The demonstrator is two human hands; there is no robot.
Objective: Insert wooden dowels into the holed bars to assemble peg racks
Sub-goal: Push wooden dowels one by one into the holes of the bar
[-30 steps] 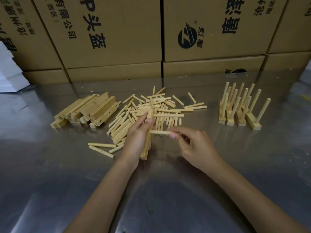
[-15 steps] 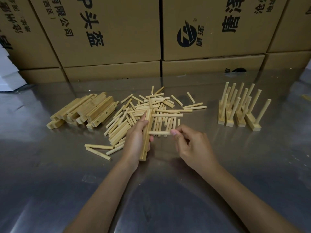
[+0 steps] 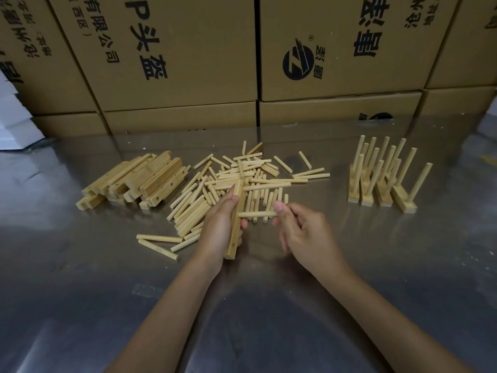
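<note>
My left hand [image 3: 219, 227] grips a holed wooden bar [image 3: 237, 224] that lies lengthwise away from me, a hole visible near its close end. My right hand [image 3: 301, 232] pinches a dowel [image 3: 256, 214] by its right end; the dowel lies sideways with its left end against the bar's side. Behind both hands spreads a heap of loose dowels [image 3: 242, 181]. A stack of holed bars [image 3: 139, 181] lies at the left. Several finished peg racks [image 3: 382, 179] stand at the right with dowels upright.
Everything lies on a shiny metal table [image 3: 269, 305]. Cardboard boxes [image 3: 188, 63] with printed characters form a wall along the far edge. A white object [image 3: 16, 122] sits at the far left. Three stray dowels [image 3: 158, 242] lie left of my left hand.
My right hand has brought the dowel's left end up to the side of the bar. My left hand and the bar have shifted slightly toward me.
</note>
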